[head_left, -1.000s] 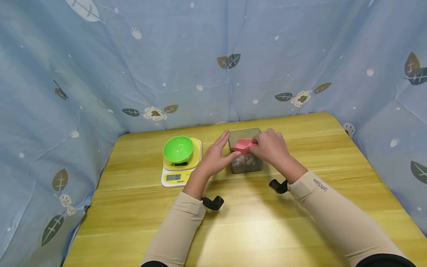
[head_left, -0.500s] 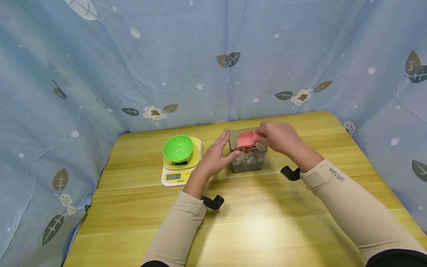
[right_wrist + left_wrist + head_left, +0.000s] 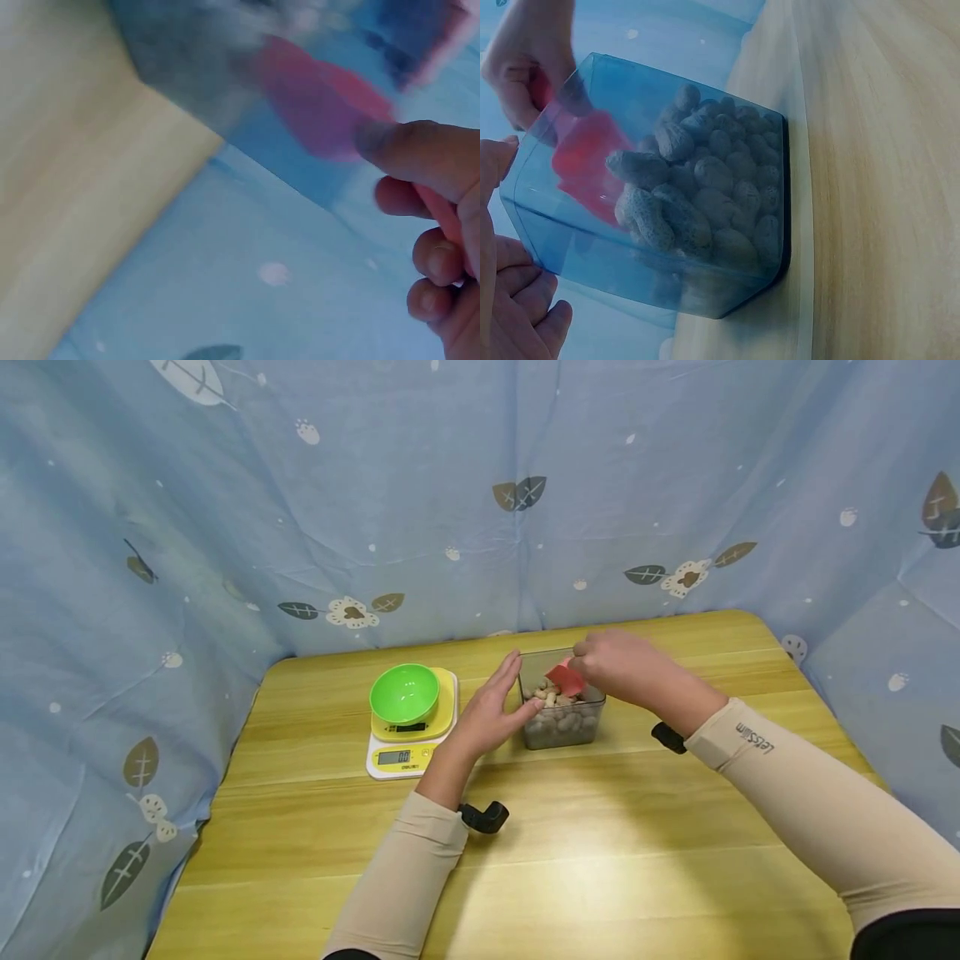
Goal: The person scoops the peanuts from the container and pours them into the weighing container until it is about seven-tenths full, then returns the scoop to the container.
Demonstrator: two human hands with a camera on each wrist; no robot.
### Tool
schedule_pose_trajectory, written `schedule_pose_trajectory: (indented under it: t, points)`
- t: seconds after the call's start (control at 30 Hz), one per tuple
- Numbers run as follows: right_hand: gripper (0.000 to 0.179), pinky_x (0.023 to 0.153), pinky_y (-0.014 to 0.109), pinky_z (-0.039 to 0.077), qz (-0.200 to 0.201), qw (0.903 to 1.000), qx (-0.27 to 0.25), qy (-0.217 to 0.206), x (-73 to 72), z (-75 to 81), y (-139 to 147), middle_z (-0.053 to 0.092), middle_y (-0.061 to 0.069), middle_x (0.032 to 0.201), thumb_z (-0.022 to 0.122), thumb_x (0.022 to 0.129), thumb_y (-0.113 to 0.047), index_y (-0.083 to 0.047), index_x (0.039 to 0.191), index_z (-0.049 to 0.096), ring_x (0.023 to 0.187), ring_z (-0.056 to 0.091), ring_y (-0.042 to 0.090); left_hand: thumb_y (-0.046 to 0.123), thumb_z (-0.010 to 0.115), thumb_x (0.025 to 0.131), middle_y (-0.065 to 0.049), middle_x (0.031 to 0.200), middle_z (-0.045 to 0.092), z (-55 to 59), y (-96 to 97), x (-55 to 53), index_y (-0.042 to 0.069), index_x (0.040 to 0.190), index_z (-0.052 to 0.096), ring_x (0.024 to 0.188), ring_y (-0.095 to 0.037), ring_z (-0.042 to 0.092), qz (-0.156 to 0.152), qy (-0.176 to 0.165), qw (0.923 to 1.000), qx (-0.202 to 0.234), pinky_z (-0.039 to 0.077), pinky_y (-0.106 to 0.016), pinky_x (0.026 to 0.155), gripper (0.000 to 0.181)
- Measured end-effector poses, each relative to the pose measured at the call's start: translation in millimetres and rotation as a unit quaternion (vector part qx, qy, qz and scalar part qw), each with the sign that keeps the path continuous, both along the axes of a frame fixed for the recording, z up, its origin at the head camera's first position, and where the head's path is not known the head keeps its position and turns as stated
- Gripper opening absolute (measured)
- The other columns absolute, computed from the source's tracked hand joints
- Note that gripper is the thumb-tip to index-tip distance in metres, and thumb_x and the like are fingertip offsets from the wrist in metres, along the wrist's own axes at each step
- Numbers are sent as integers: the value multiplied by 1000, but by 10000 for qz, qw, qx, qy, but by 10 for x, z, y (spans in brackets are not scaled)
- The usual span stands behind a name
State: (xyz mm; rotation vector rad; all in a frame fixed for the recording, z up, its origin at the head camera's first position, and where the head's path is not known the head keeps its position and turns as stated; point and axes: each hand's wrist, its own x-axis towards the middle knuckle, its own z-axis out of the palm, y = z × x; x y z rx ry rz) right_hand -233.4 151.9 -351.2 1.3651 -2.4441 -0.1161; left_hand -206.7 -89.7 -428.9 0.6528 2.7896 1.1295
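Observation:
My right hand (image 3: 622, 667) grips the handle of a pink scoop (image 3: 567, 680), its blade tilted down inside a clear grey plastic container (image 3: 562, 735). Unshelled peanuts (image 3: 712, 172) fill the lower part of that container, and the scoop's blade reaches their top in the left wrist view. Blur softens the scoop (image 3: 322, 105) in the right wrist view, where thumb and fingers curl round its handle. My left hand (image 3: 486, 718) rests against the container's left side with fingers extended, the thumb along the near rim; it holds nothing.
Left of the container stands a yellow and white kitchen scale (image 3: 376, 767) reading 0.0. On it sits a green bowl (image 3: 405, 693) with no contents visible. A blue patterned curtain (image 3: 420, 485) hangs behind the wooden table (image 3: 555, 885).
My right hand lifted the scoop and shifted right, then tipped its blade down into the container toward the peanuts. The left hand has stayed at the container's side.

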Motion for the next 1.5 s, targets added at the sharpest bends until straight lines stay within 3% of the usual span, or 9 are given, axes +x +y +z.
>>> schedule_pose_trajectory:
  t: [0.07, 0.3, 0.53, 0.63, 0.93, 1.17, 1.3, 1.5]
  points:
    - [17, 54, 31, 50, 34, 9999, -12, -110, -11, -60, 2, 63, 4, 70, 75, 75, 11, -6, 77, 72, 60, 57, 20, 61, 50, 95, 15, 165, 6, 1, 7, -2, 28, 159, 11, 149, -25, 24, -27, -36, 10000, 26, 29, -47, 118, 82]
    - [11, 54, 26, 39, -317, 9910, -409, -1232, 7, -85, 18, 53, 0, 67, 73, 83, 0, -8, 77, 69, 57, 44, 12, 62, 51, 94, 16, 165, 5, -9, -3, -17, 30, 159, 9, 150, -24, 23, 10, -103, 9999, -24, 28, -47, 118, 83]
    - [3, 55, 27, 43, -466, 9864, -488, -1499, 23, -152, -66, 55, 1, 70, 75, 85, -5, -7, 83, 73, 58, 47, 12, 61, 51, 95, 14, 165, 4, -16, -12, -17, 26, 160, 11, 150, -25, 22, 2, -157, 9999, -21, 27, -49, 118, 84]
    - [2, 56, 26, 42, -507, 9790, -598, -1880, 19, -162, -57, 54, -1, 70, 76, 86, -9, -8, 85, 75, 59, 46, 11, 66, 48, 93, 11, 166, 6, -26, -18, -20, 25, 160, 11, 150, -24, 21, -21, -139, 9999, -50, 27, -48, 119, 87]
    - [4, 59, 27, 40, -784, 9452, -1042, -2993, -57, -166, 18, 60, -5, 71, 72, 89, -12, -12, 86, 75, 63, 45, 11, 65, 48, 94, 11, 166, 8, -36, -8, -31, 22, 160, 14, 150, -24, 23, -36, 24, 10000, -85, 27, -45, 119, 86]
    - [5, 56, 27, 40, -878, 9333, -1295, -3231, -73, -156, -16, 61, -4, 69, 72, 89, -13, -9, 88, 75, 59, 45, 11, 63, 50, 94, 12, 165, 8, 15, -1, -25, 25, 160, 13, 150, -24, 22, -23, 17, 10000, -72, 25, -46, 120, 84]
    - [11, 59, 28, 41, -1153, 9275, -1370, -3280, -52, -196, -4, 66, -1, 76, 74, 88, -17, -8, 94, 76, 63, 47, 12, 62, 50, 94, 11, 166, 9, 24, 0, -24, 27, 159, 13, 150, -25, 23, -26, -23, 10000, -73, 26, -46, 119, 83]
    - [19, 65, 32, 47, -1189, 9204, -1669, -3331, -24, -222, 51, 73, 6, 91, 75, 88, -19, -5, 100, 77, 74, 58, 16, 63, 51, 94, 13, 165, 8, 13, 0, -23, 24, 160, 15, 149, -24, 23, -1, -48, 10000, -61, 27, -47, 119, 85]
